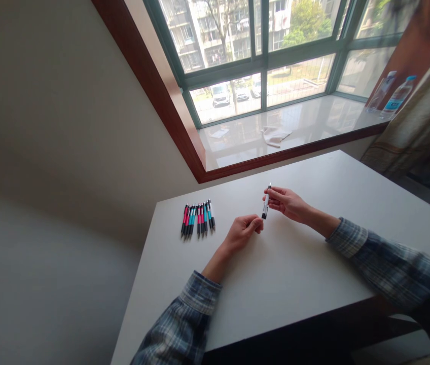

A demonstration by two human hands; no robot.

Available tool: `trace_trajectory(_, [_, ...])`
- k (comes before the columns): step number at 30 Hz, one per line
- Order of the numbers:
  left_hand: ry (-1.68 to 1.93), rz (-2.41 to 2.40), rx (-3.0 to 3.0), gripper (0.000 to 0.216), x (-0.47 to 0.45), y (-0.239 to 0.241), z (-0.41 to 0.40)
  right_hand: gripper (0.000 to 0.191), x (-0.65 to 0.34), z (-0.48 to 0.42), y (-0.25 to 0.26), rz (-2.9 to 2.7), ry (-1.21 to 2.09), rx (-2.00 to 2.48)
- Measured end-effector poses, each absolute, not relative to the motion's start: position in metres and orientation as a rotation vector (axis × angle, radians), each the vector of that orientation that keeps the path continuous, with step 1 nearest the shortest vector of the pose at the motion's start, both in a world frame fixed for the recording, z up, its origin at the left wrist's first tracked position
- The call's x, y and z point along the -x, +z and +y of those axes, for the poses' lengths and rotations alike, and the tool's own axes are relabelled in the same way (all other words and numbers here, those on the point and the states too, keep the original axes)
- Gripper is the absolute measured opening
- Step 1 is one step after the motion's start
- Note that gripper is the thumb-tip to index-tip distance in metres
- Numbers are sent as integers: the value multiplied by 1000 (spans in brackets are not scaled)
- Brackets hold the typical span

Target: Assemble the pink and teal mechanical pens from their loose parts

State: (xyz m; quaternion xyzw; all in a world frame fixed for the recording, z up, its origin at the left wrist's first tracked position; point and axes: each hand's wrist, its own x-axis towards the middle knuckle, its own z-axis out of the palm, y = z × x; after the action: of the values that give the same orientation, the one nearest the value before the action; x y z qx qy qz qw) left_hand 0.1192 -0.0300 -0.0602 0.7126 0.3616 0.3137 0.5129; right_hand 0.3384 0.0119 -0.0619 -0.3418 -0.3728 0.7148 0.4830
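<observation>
My right hand (285,201) is closed round a white and black pen (266,202), held nearly upright just above the white table (294,274). My left hand (243,230) rests on the table right below the pen's lower end, its fingers curled in a pinch; what it pinches is too small to make out. A row of several red and teal pens (198,219) lies side by side on the table, to the left of my left hand and apart from it.
A glossy window sill (314,126) runs behind the table, with a crumpled white cloth (275,136) and a paper (219,133) on it. Two water bottles (398,96) stand at its right end. A curtain (424,116) hangs at right. A plain wall is at left.
</observation>
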Motion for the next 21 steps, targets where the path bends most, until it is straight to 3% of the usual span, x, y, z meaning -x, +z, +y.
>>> trace_trajectory(21, [802,982,-1770,55,-123,-60,-32,32,-338,10,-60,-902,1666,884])
